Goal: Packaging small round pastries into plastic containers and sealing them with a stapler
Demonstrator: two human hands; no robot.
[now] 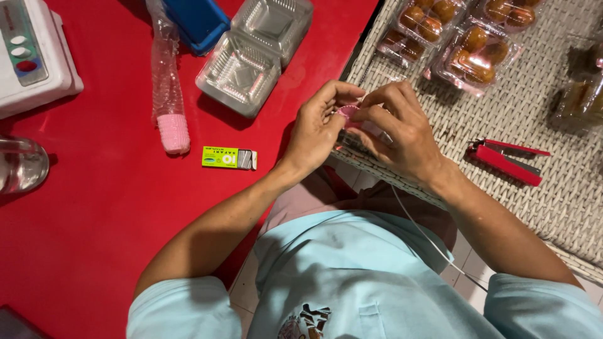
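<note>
Both hands meet over the gap between the red table [94,207] and the woven wicker surface [553,188]. My left hand [317,129] and my right hand [399,129] pinch a small stack of pink paper cupcake liners [347,113] between their fingertips. Most of the stack is hidden by the fingers. To the left, a plastic sleeve holding more pink liners [171,125] lies on the red table.
An open clear clamshell box [254,53] and a blue lid [198,22] lie at the back. A small green staple box [228,158], a white scale [31,53] and a glass [22,164] are at the left. Filled pastry boxes [474,56] and a red stapler [505,160] rest on the wicker.
</note>
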